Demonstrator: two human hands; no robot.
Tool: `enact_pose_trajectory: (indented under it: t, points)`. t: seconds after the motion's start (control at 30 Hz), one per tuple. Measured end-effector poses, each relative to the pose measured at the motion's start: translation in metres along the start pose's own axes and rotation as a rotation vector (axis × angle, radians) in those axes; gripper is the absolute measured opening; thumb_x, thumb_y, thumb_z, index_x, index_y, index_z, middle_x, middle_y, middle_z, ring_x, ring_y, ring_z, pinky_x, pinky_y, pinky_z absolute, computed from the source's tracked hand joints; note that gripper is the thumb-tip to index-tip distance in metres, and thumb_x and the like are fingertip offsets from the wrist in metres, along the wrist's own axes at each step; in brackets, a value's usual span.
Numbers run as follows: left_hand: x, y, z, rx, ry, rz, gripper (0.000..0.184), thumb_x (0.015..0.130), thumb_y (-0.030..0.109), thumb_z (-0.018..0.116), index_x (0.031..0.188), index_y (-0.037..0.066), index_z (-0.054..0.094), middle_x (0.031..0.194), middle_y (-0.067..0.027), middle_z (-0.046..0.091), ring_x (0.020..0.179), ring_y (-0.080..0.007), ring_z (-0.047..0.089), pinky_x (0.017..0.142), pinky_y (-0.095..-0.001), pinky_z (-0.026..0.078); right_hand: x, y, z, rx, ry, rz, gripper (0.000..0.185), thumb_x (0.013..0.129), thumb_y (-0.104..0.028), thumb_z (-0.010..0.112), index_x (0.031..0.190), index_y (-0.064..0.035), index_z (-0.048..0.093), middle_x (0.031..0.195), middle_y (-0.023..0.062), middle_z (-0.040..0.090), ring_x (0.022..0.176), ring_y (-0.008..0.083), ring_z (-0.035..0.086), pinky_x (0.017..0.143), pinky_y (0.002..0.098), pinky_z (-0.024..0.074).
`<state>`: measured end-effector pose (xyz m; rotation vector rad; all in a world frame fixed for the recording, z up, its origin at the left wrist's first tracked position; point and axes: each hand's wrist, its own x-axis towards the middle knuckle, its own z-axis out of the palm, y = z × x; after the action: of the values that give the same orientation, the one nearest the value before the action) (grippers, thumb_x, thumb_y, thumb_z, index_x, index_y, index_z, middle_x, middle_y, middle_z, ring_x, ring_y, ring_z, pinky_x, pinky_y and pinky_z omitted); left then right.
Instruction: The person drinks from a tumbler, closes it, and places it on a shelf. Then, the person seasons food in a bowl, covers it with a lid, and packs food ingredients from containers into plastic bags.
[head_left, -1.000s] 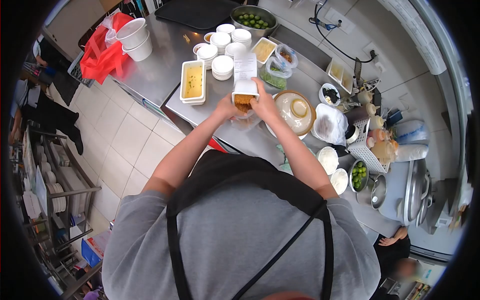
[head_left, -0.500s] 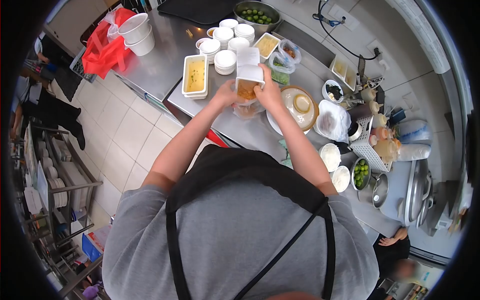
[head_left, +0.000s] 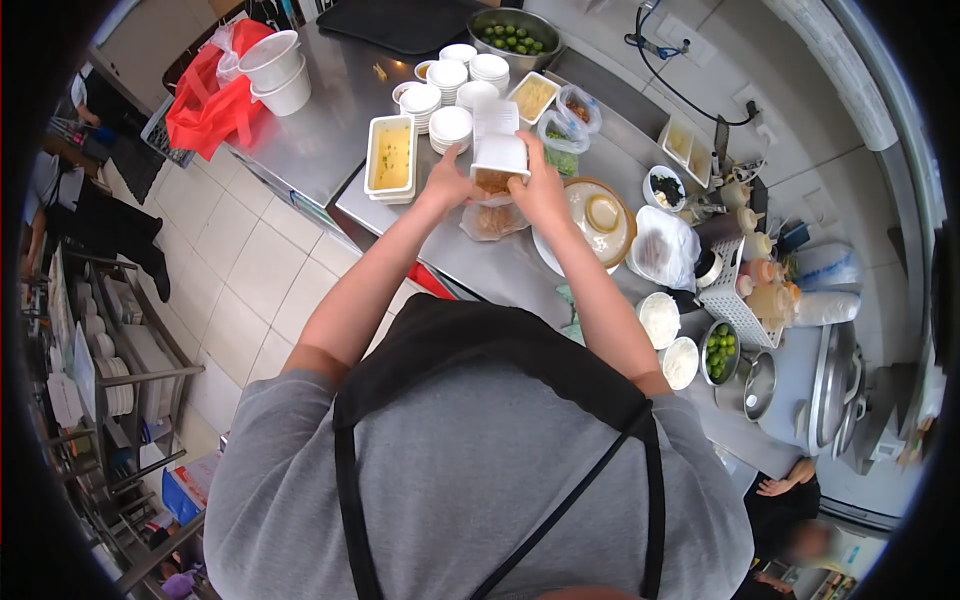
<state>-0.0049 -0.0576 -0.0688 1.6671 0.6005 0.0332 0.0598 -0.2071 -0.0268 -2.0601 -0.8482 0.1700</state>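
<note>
My right hand grips the right side of a white rectangular container, tilted with its opening toward me. Brownish-orange food shows inside it. Just left of the container is my left hand, fingers apart and the index finger raised; whether a fingertip touches the container is unclear. Beneath the container, a clear plastic bag on the steel counter holds similar orange-brown food. A white flap with faint print shows behind the container.
Stacked white bowls and a tub of yellow liquid stand left. A lidded pot, bagged greens, a bowl of limes and a basket of bottles line the right. Another person's hand shows lower right.
My left hand has come off the container's left side, its index finger now raised. The container tilts further over the bag, and more food shows in the bag.
</note>
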Motion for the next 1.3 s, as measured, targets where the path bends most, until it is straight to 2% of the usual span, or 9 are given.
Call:
enact_pose_trajectory:
  t: [0.33,0.43,0.5,0.6,0.7,0.87,1.03,1.2,1.3]
  points:
    - [0.018,-0.028,-0.002,-0.428,-0.124,-0.277,0.065,0.071,0.001,0.057,0.130,0.002,0.028,0.090,-0.0128,0.055,0.072,-0.0165,0.056,0.058,-0.0273,0.050,-0.002,0.007,0.001,0.003,-0.012,0.084,0.054,0.070,0.001,0.048,0.121,-0.0092,0.037,0.109,0.0249,0.052,0.104,0.0385,0.049,0.086,0.0405,0.0395]
    - [0.013,-0.016,-0.005,-0.465,-0.082,-0.177,0.053,0.075,0.000,0.051,0.125,0.002,0.034,0.088,-0.0087,0.056,0.070,-0.0136,0.055,0.057,-0.0255,0.048,-0.002,0.004,0.002,0.005,-0.010,0.064,0.051,0.072,-0.001,0.050,0.121,-0.0104,0.037,0.108,0.0250,0.052,0.103,0.0385,0.049,0.085,0.0404,0.0397]
    - [0.003,0.001,-0.006,-0.351,0.024,0.111,0.044,0.076,-0.001,0.048,0.120,0.002,0.042,0.087,-0.0056,0.056,0.071,-0.0119,0.054,0.058,-0.0230,0.045,-0.004,0.000,0.003,0.000,0.158,-0.130,0.055,0.073,-0.001,0.051,0.122,-0.0172,0.031,0.096,0.0210,0.058,0.090,0.0392,0.056,0.075,0.0424,0.0440]
    - [0.009,-0.019,-0.002,-0.223,-0.005,0.168,0.038,0.076,0.000,0.049,0.114,0.002,0.047,0.085,-0.0034,0.056,0.072,-0.0098,0.053,0.058,-0.0210,0.043,-0.002,0.022,0.014,-0.007,0.077,-0.044,0.056,0.074,0.000,0.051,0.123,-0.0170,0.031,0.100,0.0205,0.057,0.094,0.0384,0.055,0.077,0.0409,0.0438]
    - [0.005,-0.029,0.005,-0.251,-0.025,0.183,0.037,0.076,-0.001,0.049,0.113,0.001,0.049,0.087,-0.0036,0.054,0.073,-0.0095,0.052,0.060,-0.0212,0.044,-0.006,0.024,0.016,-0.003,0.139,-0.154,0.056,0.074,0.001,0.050,0.124,-0.0168,0.032,0.106,0.0203,0.055,0.098,0.0380,0.053,0.079,0.0398,0.0435]
    - [-0.003,-0.037,0.006,-0.085,-0.047,0.182,0.048,0.072,-0.005,0.051,0.119,0.002,0.049,0.096,-0.0041,0.049,0.072,-0.0089,0.052,0.063,-0.0213,0.043,-0.006,0.026,0.012,0.049,0.126,-0.079,0.055,0.075,0.001,0.051,0.124,-0.0168,0.033,0.109,0.0202,0.054,0.101,0.0380,0.052,0.081,0.0399,0.0432]
    - [-0.005,-0.042,0.007,0.062,0.068,0.299,0.054,0.066,0.000,0.058,0.119,0.013,0.054,0.098,-0.0092,0.047,0.074,-0.0142,0.054,0.071,-0.0260,0.046,-0.006,0.032,0.022,-0.032,0.086,-0.115,0.053,0.076,0.000,0.052,0.123,-0.0168,0.034,0.105,0.0209,0.055,0.098,0.0384,0.053,0.079,0.0406,0.0438]
    - [-0.005,-0.033,0.004,0.151,0.079,0.302,0.057,0.065,-0.005,0.054,0.120,0.008,0.051,0.099,-0.0062,0.044,0.070,-0.0090,0.049,0.072,-0.0229,0.043,-0.006,0.033,0.022,-0.045,0.104,-0.135,0.053,0.076,0.001,0.051,0.122,-0.0172,0.032,0.101,0.0222,0.056,0.095,0.0396,0.054,0.076,0.0418,0.0440]
    - [-0.018,-0.023,0.004,0.088,0.023,0.232,0.057,0.065,-0.005,0.054,0.120,0.007,0.051,0.106,-0.0089,0.050,0.083,-0.0131,0.053,0.078,-0.0246,0.043,-0.005,0.028,0.013,-0.023,0.097,-0.118,0.053,0.076,0.001,0.050,0.122,-0.0174,0.032,0.100,0.0219,0.057,0.094,0.0395,0.055,0.076,0.0418,0.0440]
